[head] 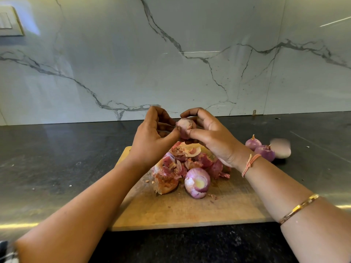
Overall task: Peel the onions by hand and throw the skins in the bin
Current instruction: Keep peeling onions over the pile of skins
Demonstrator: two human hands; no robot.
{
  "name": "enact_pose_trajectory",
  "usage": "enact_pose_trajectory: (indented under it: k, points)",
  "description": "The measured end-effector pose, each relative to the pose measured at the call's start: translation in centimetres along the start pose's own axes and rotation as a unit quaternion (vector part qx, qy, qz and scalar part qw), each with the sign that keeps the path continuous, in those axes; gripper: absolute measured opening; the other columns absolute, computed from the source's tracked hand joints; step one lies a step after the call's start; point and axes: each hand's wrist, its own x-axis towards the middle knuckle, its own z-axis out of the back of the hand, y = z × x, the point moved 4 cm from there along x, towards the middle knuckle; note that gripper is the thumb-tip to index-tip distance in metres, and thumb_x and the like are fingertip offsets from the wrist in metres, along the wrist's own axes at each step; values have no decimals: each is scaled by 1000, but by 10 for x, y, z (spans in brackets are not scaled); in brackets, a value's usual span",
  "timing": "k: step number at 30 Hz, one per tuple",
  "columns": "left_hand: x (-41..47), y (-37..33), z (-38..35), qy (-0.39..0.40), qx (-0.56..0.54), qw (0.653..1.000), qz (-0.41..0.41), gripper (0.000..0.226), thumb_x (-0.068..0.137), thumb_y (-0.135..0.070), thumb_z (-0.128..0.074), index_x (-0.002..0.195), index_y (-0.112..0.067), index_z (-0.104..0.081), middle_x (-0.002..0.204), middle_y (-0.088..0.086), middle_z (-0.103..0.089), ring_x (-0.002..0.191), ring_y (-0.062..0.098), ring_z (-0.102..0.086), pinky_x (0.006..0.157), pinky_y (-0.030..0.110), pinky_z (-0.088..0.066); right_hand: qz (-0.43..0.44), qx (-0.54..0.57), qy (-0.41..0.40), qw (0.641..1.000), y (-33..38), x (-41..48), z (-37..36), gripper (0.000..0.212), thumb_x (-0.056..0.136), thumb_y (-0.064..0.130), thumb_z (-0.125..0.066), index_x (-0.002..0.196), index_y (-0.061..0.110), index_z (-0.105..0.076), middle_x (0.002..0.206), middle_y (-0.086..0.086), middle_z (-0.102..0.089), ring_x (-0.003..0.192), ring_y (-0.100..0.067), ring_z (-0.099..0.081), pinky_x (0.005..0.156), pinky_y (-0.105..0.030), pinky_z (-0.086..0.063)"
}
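Onion (185, 128) is held above the cutting board (190, 209) — gripped by the right hand (210, 137), while the left hand (153, 141) is pinched at its skin. Loose skins (171, 168) and a peeled onion (197, 182) are left on the board, two more onions (259, 148) on the counter (57, 158).

Both hands are up over the wooden cutting board (190, 211), working a small pinkish-purple onion (185, 128) between them. The right hand (210, 135) cups it while the left hand (153, 137) pinches at its skin with thumb and fingers. Below sits a heap of papery red onion skins (176, 164) with a peeled purple onion (197, 182) in front. Two more purple onions (260, 148) rest on the dark counter (57, 158) to the right.
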Motion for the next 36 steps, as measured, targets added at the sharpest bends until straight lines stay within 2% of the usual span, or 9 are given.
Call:
enact_pose_trajectory:
  k: [2, 4, 6, 8, 13, 24, 28, 32, 36]
  points:
    - [-1, 0, -1, -1, -6, 1000, 10, 30, 81, -9, -67, 92, -24, -43, 84, -5, -61, 68, -2, -63, 60, 12, -49, 16, -72, -1, 997, 0, 0, -1, 33, 87, -2, -56, 115, 16, -56, 114, -3, -65, 106, -10, -62, 89, -23, -51]
    - [-1, -1, -2, -2, -18, 1000, 17, 31, 80, -8, -68, 91, -23, -43, 83, -4, -61, 66, -3, -63, 58, 11, -48, 30, -134, 1, 991, 1, 0, -4, 39, 80, 8, -55, 117, 20, -56, 115, 2, -63, 111, -10, -60, 95, -24, -49]
    - [-1, -1, -3, -4, -23, 999, 23, 31, 78, -10, -68, 88, -23, -41, 82, -2, -61, 61, -3, -60, 56, 11, -46, 43, -175, -1, 984, 2, -1, -5, 42, 79, 10, -54, 120, 19, -56, 117, 3, -63, 113, -10, -59, 97, -24, -48]
    - [-1, -1, -3, -7, -23, 999, 31, 30, 77, -12, -67, 86, -23, -41, 81, 0, -61, 57, -3, -56, 54, 10, -44, 59, -212, -5, 975, 3, -1, -5, 41, 85, 1, -56, 124, 14, -55, 121, -2, -62, 114, -12, -58, 99, -23, -46]
    - [-1, 1, -3, -22, -20, 999, 40, 32, 78, -11, -68, 84, -24, -40, 83, 1, -62, 67, 1, -61, 60, 16, -50, 94, -270, -13, 958, 5, -2, -7, 46, 85, -5, -56, 128, 8, -54, 125, -8, -59, 116, -15, -56, 95, -15, -45]
    - [1, 7, 1, -47, 22, 997, 63, 36, 78, -5, -69, 81, -23, -39, 86, 10, -65, 70, 16, -58, 70, 44, -54, 87, -275, 3, 957, 6, -4, -11, 42, 90, 1, -57, 131, 10, -53, 125, -4, -58, 113, -10, -54, 92, -13, -42]
    - [1, 6, 1, -46, 23, 996, 68, 36, 78, -1, -68, 81, -22, -39, 81, 2, -65, 69, 15, -58, 70, 41, -54, 59, -234, 9, 971, 7, -4, -9, 44, 90, 0, -56, 131, 12, -49, 123, -3, -60, 111, -13, -58, 92, -18, -45]
    - [2, 4, 3, -66, 18, 995, 70, 36, 78, 0, -68, 80, -22, -39, 76, 1, -64, 66, 15, -54, 64, 35, -50, 44, -208, 9, 977, 7, -3, -7, 56, 91, 4, -57, 138, 23, -35, 119, -4, -59, 107, -17, -60, 94, -28, -48]
    - [3, 2, 6, -70, -3, 994, 79, 33, 79, -1, -66, 80, -21, -39, 79, 5, -65, 70, 20, -57, 70, 43, -53, 34, -140, -17, 989, 6, 0, -3, 41, 89, 0, -56, 122, 24, -53, 125, -3, -59, 111, -21, -60, 98, -35, -49]
